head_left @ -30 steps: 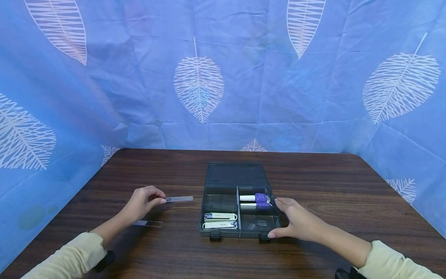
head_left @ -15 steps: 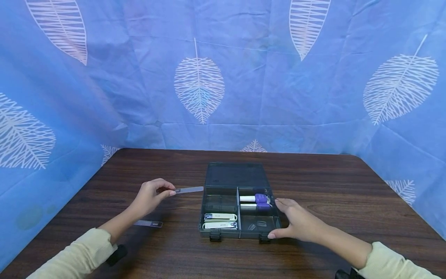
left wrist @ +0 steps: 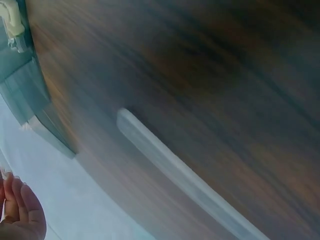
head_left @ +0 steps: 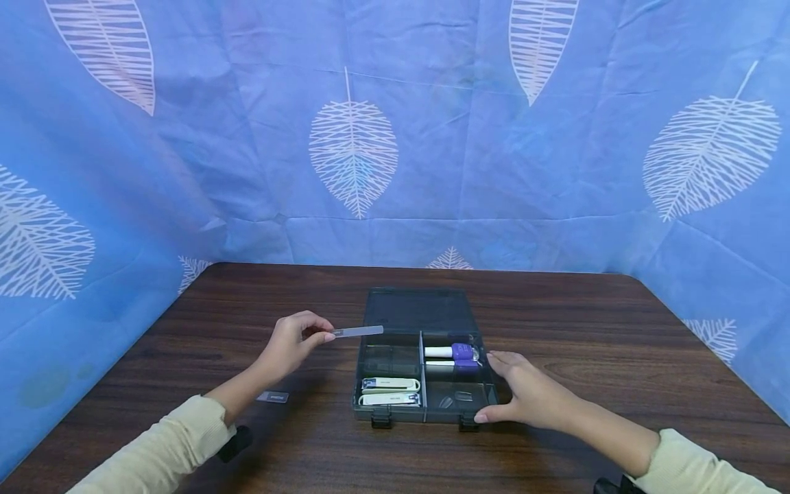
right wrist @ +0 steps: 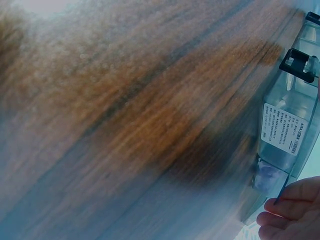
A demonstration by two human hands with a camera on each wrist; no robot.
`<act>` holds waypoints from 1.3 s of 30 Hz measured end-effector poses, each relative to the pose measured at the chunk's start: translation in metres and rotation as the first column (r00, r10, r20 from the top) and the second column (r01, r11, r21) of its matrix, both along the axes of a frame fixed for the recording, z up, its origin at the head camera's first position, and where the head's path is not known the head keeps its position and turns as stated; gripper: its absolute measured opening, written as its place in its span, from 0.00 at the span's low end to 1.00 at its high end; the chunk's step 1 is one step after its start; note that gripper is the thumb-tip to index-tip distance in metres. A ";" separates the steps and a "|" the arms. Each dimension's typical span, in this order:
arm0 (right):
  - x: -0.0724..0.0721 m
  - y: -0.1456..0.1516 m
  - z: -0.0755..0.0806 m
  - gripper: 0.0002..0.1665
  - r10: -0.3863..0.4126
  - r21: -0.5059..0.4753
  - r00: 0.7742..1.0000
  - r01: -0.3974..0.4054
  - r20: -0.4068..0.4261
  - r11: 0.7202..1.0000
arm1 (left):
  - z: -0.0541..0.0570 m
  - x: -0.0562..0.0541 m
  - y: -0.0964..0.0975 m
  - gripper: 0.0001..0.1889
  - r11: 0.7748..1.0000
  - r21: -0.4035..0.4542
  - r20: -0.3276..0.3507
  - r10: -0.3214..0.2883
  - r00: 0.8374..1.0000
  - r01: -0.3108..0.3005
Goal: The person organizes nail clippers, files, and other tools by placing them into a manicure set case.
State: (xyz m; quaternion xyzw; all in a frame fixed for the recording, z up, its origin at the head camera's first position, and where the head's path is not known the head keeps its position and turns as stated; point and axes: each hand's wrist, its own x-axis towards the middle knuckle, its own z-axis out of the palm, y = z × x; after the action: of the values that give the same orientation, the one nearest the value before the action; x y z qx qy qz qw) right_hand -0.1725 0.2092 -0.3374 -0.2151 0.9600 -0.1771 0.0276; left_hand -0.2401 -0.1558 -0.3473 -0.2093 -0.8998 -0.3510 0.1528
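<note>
My left hand pinches one end of a slim, pale nail file. The file's far end reaches over the left edge of a dark see-through compartment box, above its back left compartment. A second nail file lies on the table near my left forearm, partly covered by it; the left wrist view has a long pale nail file on the wood. My right hand holds the box's right side, thumb at the front corner, fingers against the side wall.
Two nail clippers lie in the front left compartment. Purple nail polish bottles with white caps fill the back right one. Small clear pieces show at front right. The lid is folded back; a patterned blue cloth hangs behind.
My left hand has carried the nail file rightward and slightly away, from beside the box to over its left edge. My right hand and the box have stayed in place.
</note>
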 end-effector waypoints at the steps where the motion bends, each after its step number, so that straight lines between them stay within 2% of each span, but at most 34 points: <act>1: 0.000 0.000 0.000 0.62 0.001 -0.001 1.000 -0.001 0.000 1.000 | 0.000 0.000 0.003 0.03 1.000 -0.001 0.003 -0.006 1.000 0.006; 7: 0.000 0.000 0.001 0.61 -0.003 -0.002 1.000 0.003 0.002 1.000 | -0.003 -0.004 0.021 0.03 0.996 0.006 -0.017 -0.086 0.996 0.086; 11: 0.000 0.000 0.001 0.61 -0.006 -0.002 1.000 0.006 0.009 1.000 | -0.007 -0.008 0.031 0.03 0.994 -0.020 -0.037 -0.112 0.993 0.112; 18: 0.000 0.000 0.001 0.61 -0.005 -0.010 1.000 0.005 0.006 1.000 | -0.007 -0.011 0.048 0.04 0.982 -0.124 -0.030 -0.147 0.989 0.143; 25: 0.000 0.000 0.003 0.61 -0.007 -0.009 1.000 0.007 0.011 1.000 | -0.004 -0.015 0.060 0.04 0.949 -0.294 -0.043 -0.127 0.991 0.109; 29: 0.000 0.000 0.004 0.61 -0.007 -0.007 1.000 0.007 0.014 1.000 | 0.001 -0.018 0.066 0.04 0.905 -0.416 -0.043 -0.117 0.992 0.089; 36: -0.001 0.000 0.003 0.61 -0.010 -0.007 1.000 0.010 0.014 1.000 | 0.008 -0.021 0.078 0.09 0.759 -0.648 0.017 -0.075 0.997 0.068; 39: -0.001 -0.001 0.003 0.61 -0.013 -0.005 1.000 0.013 0.021 1.000 | 0.008 -0.021 0.082 0.12 0.719 -0.693 0.022 -0.048 0.999 0.050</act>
State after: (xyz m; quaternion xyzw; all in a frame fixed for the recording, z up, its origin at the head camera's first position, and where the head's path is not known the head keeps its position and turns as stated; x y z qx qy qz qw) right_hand -0.1733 0.2083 -0.3342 -0.2069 0.9606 -0.1821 0.0361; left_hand -0.2615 -0.0739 -0.3391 -0.2746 -0.9601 0.0068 0.0531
